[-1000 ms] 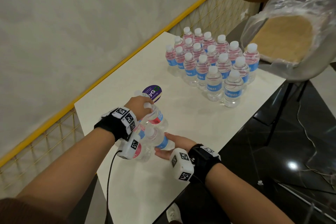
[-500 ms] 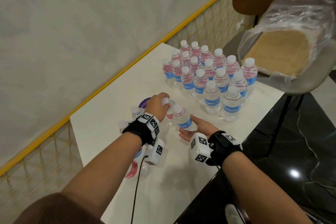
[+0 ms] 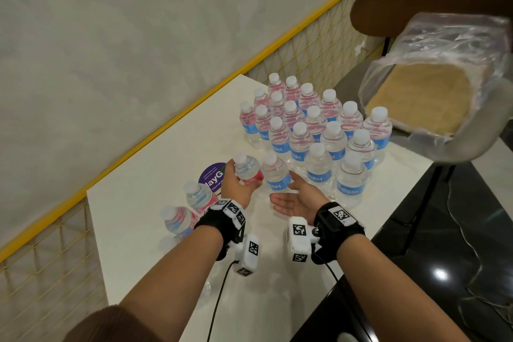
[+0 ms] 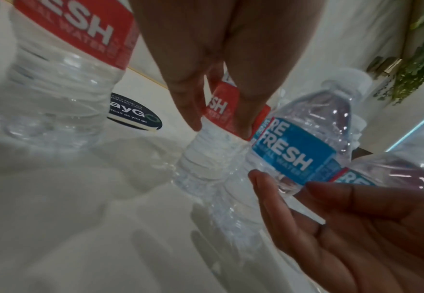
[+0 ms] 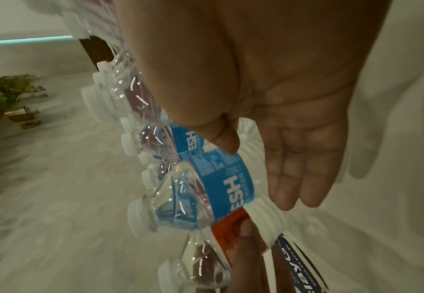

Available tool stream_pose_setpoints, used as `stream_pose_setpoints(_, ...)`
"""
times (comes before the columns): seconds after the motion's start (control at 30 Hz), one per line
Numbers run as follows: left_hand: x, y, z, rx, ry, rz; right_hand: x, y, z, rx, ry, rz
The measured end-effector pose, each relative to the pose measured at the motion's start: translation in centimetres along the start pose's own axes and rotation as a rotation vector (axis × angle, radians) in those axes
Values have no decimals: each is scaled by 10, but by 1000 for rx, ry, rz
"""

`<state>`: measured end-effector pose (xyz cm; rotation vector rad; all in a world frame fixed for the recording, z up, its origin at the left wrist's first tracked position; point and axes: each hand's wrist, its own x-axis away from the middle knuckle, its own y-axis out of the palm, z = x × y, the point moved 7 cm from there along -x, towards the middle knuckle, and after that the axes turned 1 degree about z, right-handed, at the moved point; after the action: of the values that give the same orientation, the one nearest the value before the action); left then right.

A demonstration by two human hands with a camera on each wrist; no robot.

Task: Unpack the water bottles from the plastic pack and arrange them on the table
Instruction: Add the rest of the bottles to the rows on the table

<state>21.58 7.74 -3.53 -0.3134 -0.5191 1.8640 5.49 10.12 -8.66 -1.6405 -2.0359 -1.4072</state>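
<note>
My left hand (image 3: 236, 183) grips a red-label water bottle (image 3: 247, 169) just above the white table (image 3: 172, 164); its fingers (image 4: 186, 103) wrap the label. Right beside it a blue-label bottle (image 3: 274, 175) leans slightly. My right hand (image 3: 294, 197) lies palm up with straight fingers; its fingertips and thumb (image 5: 226, 142) touch that bottle (image 5: 231, 184). Several upright bottles (image 3: 313, 130) stand grouped at the far end. The clear plastic pack (image 3: 433, 91), with only a cardboard base inside, lies on a chair.
Two more bottles (image 3: 198, 197) (image 3: 177, 219) stand at the table's left, beside my left forearm. A round purple sticker (image 3: 212, 178) is on the tabletop. A yellow-railed mesh fence (image 3: 305, 44) runs along the far side. The table's right edge drops to dark floor (image 3: 444, 258).
Both hands moved forward from the near cluster toward the standing group, each carrying a bottle. My right hand's fingers have straightened off the blue-label bottle.
</note>
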Motion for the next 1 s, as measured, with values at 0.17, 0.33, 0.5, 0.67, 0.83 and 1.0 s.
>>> stream_pose_setpoints(0.17, -28, 0, -25, -91, -143, 113, -14, 3, -1, 27, -2, 11)
stream_pose_setpoints(0.33, -42, 11, -44, -78, -99, -49, -22, 2, 1, -58, -15, -2)
stream_pose_setpoints(0.5, -46, 8, -50, 0, -141, 45, -37, 9, -4, -54, -69, 37)
stream_pose_setpoints(0.67, -59, 11, -48, -89, -116, 114, -46, 13, -12, -35, -105, 44)
stream_pose_setpoints(0.83, -64, 17, -45, -5, -91, 37, -47, 14, -19, -7, -114, 21)
stream_pose_setpoints(1.0, -70, 15, -44, -31, -113, 132, -48, 12, -21, -12, -144, 48)
